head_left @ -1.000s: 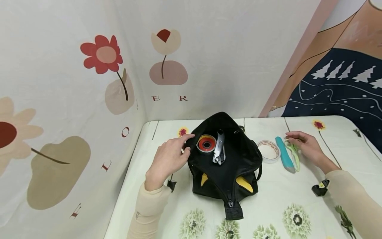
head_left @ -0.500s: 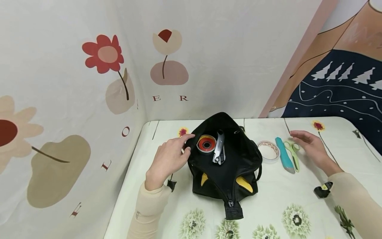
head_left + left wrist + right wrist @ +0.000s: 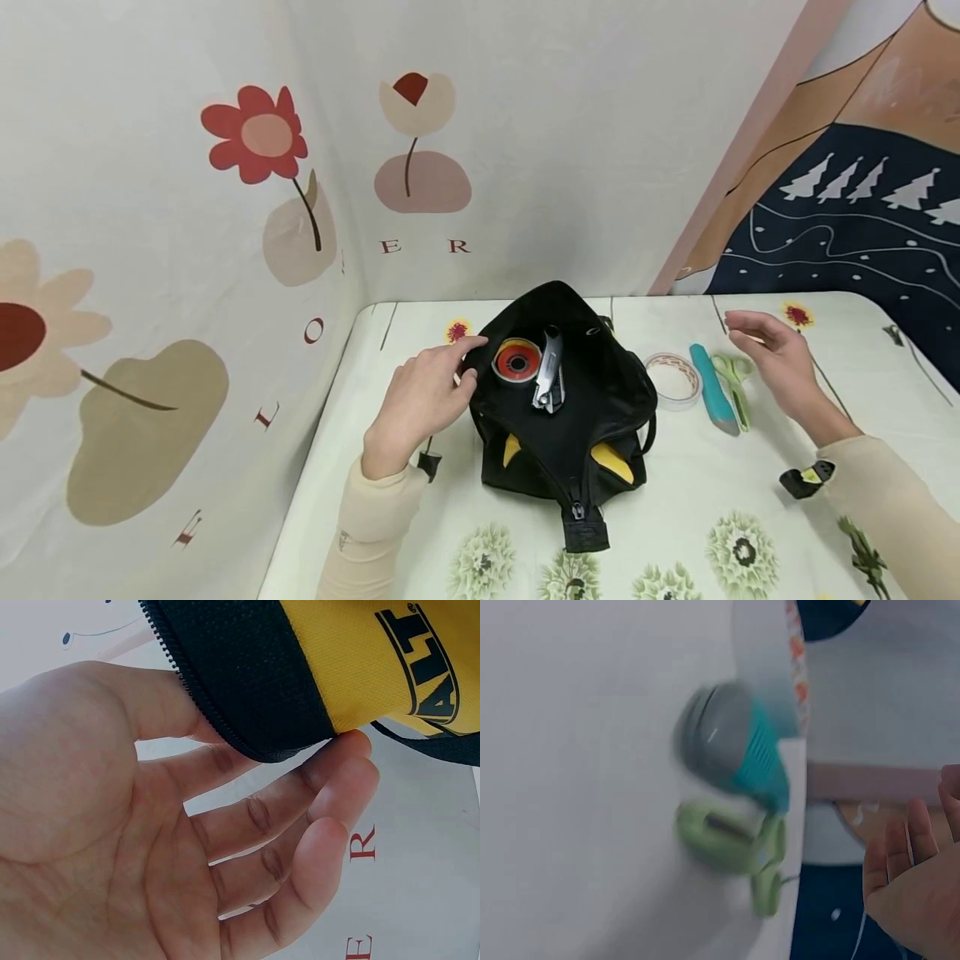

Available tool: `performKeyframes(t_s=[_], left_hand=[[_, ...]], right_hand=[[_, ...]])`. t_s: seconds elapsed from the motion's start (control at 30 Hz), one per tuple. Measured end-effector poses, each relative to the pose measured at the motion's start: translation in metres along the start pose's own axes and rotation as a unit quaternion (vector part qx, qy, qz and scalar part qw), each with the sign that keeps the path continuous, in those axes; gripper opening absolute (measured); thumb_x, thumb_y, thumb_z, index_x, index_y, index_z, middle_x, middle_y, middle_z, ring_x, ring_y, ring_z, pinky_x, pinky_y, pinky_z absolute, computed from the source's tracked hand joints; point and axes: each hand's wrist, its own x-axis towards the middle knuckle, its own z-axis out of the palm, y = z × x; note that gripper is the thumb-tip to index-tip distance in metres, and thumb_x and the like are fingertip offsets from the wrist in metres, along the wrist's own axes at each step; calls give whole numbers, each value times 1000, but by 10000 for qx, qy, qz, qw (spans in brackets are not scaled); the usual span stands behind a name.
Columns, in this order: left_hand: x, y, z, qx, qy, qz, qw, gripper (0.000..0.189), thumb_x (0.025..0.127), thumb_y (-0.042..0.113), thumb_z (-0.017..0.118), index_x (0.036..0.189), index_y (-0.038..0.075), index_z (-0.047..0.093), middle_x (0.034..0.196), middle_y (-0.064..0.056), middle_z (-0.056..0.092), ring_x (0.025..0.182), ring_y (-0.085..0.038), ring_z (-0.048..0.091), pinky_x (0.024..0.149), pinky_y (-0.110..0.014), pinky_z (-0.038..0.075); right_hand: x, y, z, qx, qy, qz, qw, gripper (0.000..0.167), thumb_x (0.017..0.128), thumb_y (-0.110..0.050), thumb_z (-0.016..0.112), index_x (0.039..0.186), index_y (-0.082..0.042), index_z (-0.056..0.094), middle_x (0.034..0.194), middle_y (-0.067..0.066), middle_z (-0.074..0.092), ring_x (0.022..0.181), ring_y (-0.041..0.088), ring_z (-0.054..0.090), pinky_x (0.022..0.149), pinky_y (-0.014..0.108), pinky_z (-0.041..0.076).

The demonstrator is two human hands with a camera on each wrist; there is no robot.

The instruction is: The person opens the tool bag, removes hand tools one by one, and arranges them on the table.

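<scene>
A black bag with yellow panels stands on the table with its mouth unzipped. Thumb and fingers of my left hand pinch its left rim; the left wrist view shows the black zipper edge between them. In the bag are a roll of tape with a red core and a silver lever tool resembling a nail clipper. My right hand hovers, fingers relaxed and holding nothing, right of the light-green scissors. Beside the scissors lies a teal, grey-ended tool.
A roll of clear tape lies between the bag and the teal tool. The table has a white flower-printed cover. Behind it and along its left side hangs a patterned cloth.
My right hand has lifted off the scissors and moved slightly right and back; the scissors stay on the table. The left hand keeps its hold on the bag's rim.
</scene>
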Motion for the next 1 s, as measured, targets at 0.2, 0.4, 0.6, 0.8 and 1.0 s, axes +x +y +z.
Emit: performKeyframes(t_s=[0.2, 0.4, 0.6, 0.8, 1.0], left_hand=[[0, -1, 1, -17, 0, 6, 10000, 51, 106, 13, 64, 156, 18, 65, 58, 3, 48, 46, -16, 39, 47, -30, 28], [1, -1, 2, -40, -6, 50, 10000, 50, 106, 13, 64, 156, 17, 66, 58, 3, 47, 46, -15, 39, 47, -30, 28], [1, 0, 3, -41, -5, 70, 10000, 50, 106, 13, 64, 156, 16, 66, 57, 3, 47, 45, -15, 38, 47, -30, 28], [1, 0, 2, -52, -17, 77, 10000, 50, 106, 13, 64, 156, 16, 65, 57, 3, 45, 45, -15, 38, 47, -30, 27], [2, -1, 1, -18, -2, 73, 10000, 50, 106, 13, 64, 156, 15, 65, 58, 3, 45, 46, -16, 38, 48, -30, 27]], right_hand=[[-6, -24, 19, 73, -240, -295, 9993, 30, 111, -5, 67, 140, -9, 69, 121, -26, 68, 114, -8, 62, 96, 4, 46], [-15, -49, 37, -49, -406, -635, 9971, 37, 111, -5, 67, 147, -2, 64, 122, -21, 68, 114, -6, 63, 95, 6, 48], [-23, -74, 58, 64, -546, -1045, 9930, 40, 108, -1, 69, 148, 1, 64, 121, -14, 70, 112, 1, 65, 92, 10, 52], [-30, -103, 79, 362, -631, -1188, 9902, 41, 106, 2, 71, 146, -2, 67, 119, -12, 72, 109, 4, 68, 88, 14, 55], [-36, -129, 104, 998, -956, -1243, 9826, 40, 103, 6, 72, 142, -4, 71, 118, -2, 75, 107, 9, 70, 86, 18, 58]])
